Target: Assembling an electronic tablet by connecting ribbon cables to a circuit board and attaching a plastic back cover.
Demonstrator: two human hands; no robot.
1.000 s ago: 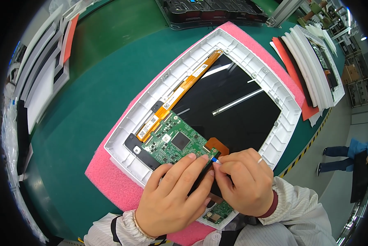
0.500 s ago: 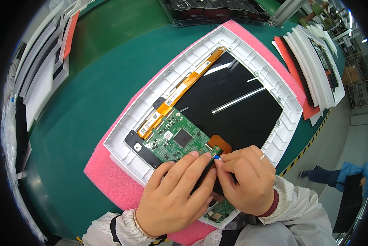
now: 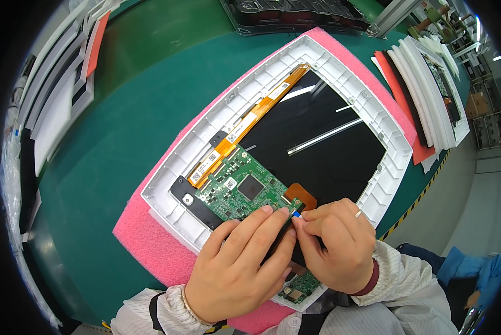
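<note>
A green circuit board lies over the dark panel inside a white plastic frame. My left hand rests on the board's near edge, fingers stretched out and fingertips pressing down. Between the thumb and forefinger of my right hand is the blue tab of a flat cable, at a connector on the board's right corner. The cable's run below the tab is mostly hidden by my hands. An orange-brown flex piece sits just above. A second small green board shows beneath my wrists.
Pink foam cushions the frame on a green table. Orange flex strips run along the panel's upper left edge. Stacked foam sheets and panels stand at right, more panels at left, a black tray behind.
Both my hands stay nearly in place, the right still pinching the blue tab. At the right edge, a person in blue has moved nearer to the table.
</note>
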